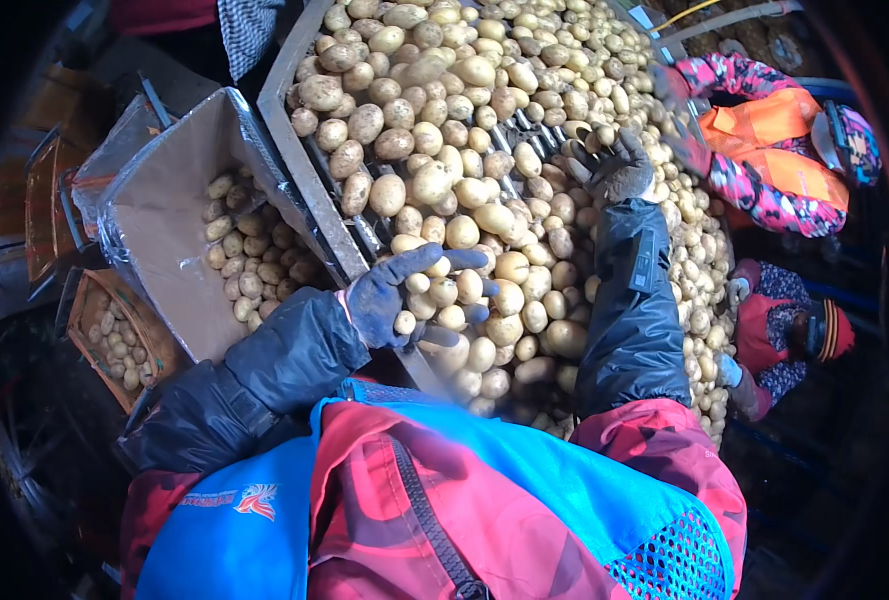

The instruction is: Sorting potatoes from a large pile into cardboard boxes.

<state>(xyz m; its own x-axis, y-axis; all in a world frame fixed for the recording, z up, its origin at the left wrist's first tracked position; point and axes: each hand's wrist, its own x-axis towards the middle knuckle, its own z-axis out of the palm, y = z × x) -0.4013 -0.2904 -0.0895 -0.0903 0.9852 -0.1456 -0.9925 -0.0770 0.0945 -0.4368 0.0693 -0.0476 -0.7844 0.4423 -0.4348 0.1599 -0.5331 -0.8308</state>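
Observation:
My left hand (pixel 381 300), in a dark blue-grey glove, is turned palm up at the near left edge of the sorting table. Several small potatoes (pixel 444 291) lie cupped in its palm and between its spread fingers. Farther out, my right hand (pixel 624 171), in a dirty grey glove, reaches in among the heaped potatoes (pixel 519 277). Its fingers are bent around a small potato (pixel 606 135); whether they grip it cannot be made out. Slats of a roller bed (pixel 521 133) show between the potatoes left of that hand.
Left of the table frame (pixel 283 135) stands a large lined bin (pixel 167 195) with potatoes inside. A smaller crate (pixel 92 300) holds small potatoes. Across the table, one co-worker (pixel 774 150) has blurred hands over the heap; another co-worker (pixel 774 337) stands nearer, hands at its edge.

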